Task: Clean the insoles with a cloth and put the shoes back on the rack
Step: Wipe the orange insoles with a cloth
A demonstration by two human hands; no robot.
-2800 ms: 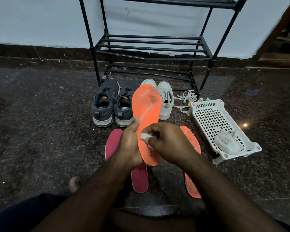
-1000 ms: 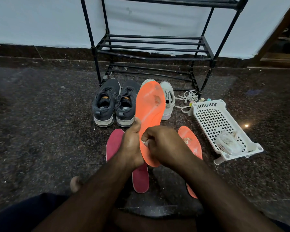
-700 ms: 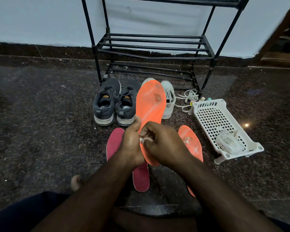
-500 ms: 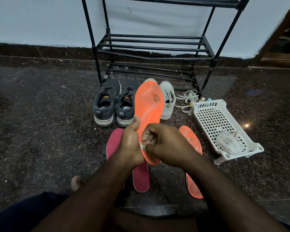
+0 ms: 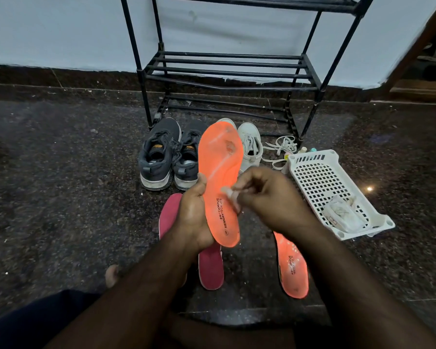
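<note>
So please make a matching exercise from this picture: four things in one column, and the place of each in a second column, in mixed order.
Things:
1. orange insole with a worn patch
2. red insole
3. grey shoes
4. plastic packet

Places:
A. inside the white basket
B. on the floor in front of the rack, left of the white shoes
C. held up in the left hand
D. flat on the floor, partly under the left hand

Pairs: 1-C, 2-D, 3-B, 4-A
</note>
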